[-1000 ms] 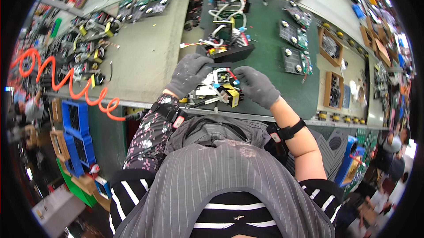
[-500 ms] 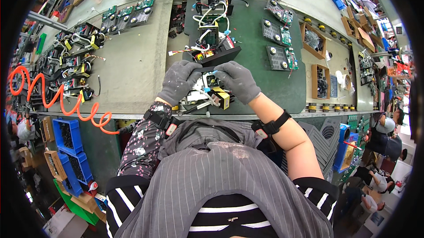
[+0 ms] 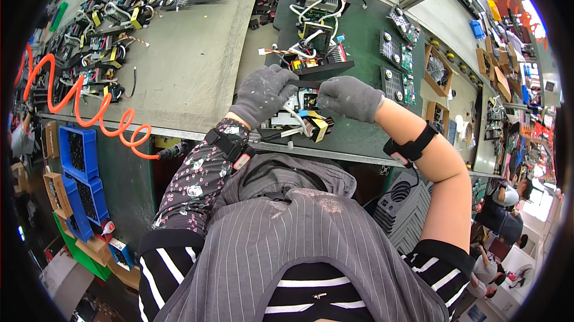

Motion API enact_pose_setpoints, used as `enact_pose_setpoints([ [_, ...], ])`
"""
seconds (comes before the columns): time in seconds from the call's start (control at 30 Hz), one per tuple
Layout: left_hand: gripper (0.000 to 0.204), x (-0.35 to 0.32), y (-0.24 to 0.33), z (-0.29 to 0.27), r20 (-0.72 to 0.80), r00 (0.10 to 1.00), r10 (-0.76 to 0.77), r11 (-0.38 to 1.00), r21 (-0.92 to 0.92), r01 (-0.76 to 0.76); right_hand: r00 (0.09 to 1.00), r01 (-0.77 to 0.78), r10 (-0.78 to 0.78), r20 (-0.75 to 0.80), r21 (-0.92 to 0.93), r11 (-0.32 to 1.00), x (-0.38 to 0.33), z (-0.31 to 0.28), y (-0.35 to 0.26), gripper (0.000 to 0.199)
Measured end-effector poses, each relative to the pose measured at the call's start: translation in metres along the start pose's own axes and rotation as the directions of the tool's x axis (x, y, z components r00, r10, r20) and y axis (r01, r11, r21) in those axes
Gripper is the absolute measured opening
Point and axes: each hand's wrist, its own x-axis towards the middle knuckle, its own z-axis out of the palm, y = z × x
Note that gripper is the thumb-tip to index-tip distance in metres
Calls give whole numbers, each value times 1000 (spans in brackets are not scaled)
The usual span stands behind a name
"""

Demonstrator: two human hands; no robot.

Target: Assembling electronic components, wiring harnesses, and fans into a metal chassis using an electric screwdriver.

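I look down on a grey bench [image 3: 197,65] with a green mat [image 3: 368,136]; the workshop spreads behind, with people [image 3: 505,211] at four o'clock. The unit [image 3: 297,120] lies by the bench's near edge, between both hands. Its black plate [image 3: 308,84] faces twelve, long axis roughly nine to three; its yellow part [image 3: 318,129] points toward five. My left hand [image 3: 261,96] is closed on the plate's nine-o'clock end; my right hand [image 3: 351,98] curls at the other, but I cannot tell whether it grips. A second unit [image 3: 317,30] blocks twelve; boards [image 3: 391,48] lie at two, the hose [image 3: 124,121] at nine.
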Motion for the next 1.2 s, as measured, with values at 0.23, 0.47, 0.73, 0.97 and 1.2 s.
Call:
enact_pose_setpoints([
  [0.23,19,-3,-5,3,-49,998,46,999,4,-46,998,26,-17,55,-178,984,4,5,-13,20],
  [0.47,20,-2,-3,16,-109,988,107,993,62,-101,975,-110,102,-195,-29,994,-10,40,-32,24],
  [0.73,25,-2,-13,10,84,994,69,997,36,-72,969,-126,88,-230,-157,979,3,58,-34,20],
  [0.97,28,1,-13,11,64,994,94,996,-5,-93,964,-209,150,-219,-280,937,8,57,-41,21],
  [1.2,25,3,-28,13,68,977,204,978,-48,-201,882,-198,49,-468,-274,941,-6,59,-54,25],
])
